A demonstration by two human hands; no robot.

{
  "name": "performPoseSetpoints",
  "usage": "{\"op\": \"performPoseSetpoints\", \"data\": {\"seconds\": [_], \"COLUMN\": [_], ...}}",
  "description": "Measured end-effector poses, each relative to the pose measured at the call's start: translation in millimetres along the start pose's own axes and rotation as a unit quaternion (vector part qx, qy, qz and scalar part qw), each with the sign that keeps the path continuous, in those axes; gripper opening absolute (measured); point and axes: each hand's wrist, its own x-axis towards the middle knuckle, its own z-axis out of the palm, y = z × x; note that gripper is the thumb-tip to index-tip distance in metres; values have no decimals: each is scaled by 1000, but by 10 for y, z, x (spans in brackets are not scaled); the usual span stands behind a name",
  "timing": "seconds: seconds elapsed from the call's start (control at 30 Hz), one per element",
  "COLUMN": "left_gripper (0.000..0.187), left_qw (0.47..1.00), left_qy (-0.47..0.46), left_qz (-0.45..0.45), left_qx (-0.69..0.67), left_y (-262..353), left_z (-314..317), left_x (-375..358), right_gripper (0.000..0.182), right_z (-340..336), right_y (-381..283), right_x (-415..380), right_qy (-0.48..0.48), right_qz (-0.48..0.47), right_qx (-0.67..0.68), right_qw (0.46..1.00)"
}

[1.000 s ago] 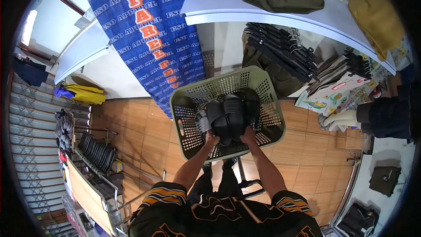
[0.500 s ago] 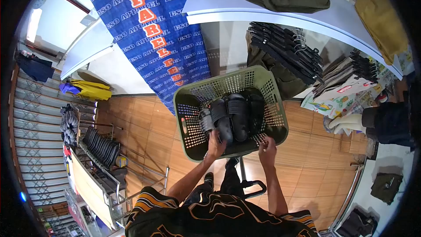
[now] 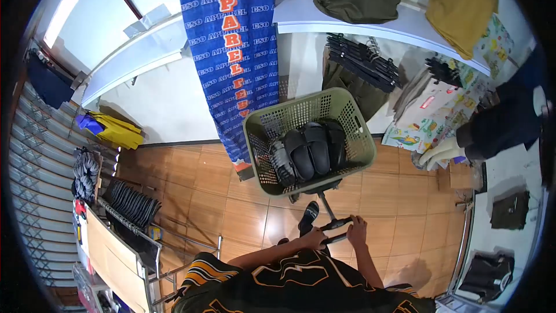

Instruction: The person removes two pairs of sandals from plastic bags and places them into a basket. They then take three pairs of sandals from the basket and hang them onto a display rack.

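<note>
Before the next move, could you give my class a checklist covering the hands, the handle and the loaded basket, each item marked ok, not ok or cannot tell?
1. Sandals within the basket: ok, side by side inside it.
2. Left hand on the handle: ok, at its left end.
3. Right hand on the handle: ok, at its right end.
4. A hand steadying the basket: not ok, both are at the handle.
5. Basket fastened to the pole: cannot tell, the joint is hidden.
6. Floor under the basket clear: cannot tell, the basket blocks the view.
</note>
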Motion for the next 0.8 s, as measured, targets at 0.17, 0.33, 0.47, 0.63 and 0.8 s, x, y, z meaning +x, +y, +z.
{"op": "performPoseSetpoints", "data": {"seconds": [0.17, 0.33, 0.47, 0.63, 0.8], "left_gripper": [57, 54, 52, 56, 55], "left_qw": [999, 989, 991, 994, 997], "left_qy": [37, 109, 131, 100, 77], "left_qz": [-35, 6, -34, -33, -7], "left_qx": [5, 103, 0, 42, 2], "left_y": [185, 157, 443, 532, 642], "left_z": [302, 733, 792, 962, 1158], "left_x": [-257, -428, -744, -1049, -1447], "right_gripper": [47, 50, 54, 54, 54], "right_z": [335, 549, 596, 823, 798], "right_y": [37, 49, -76, -108, -566], "right_x": [-210, -559, -900, -1468, -2173], "right_qy": [45, 86, 42, 26, 27], "right_qz": [60, 76, 136, 173, 182], "right_qx": [20, -45, -43, -28, -57], "right_qw": [997, 992, 989, 984, 981]}}
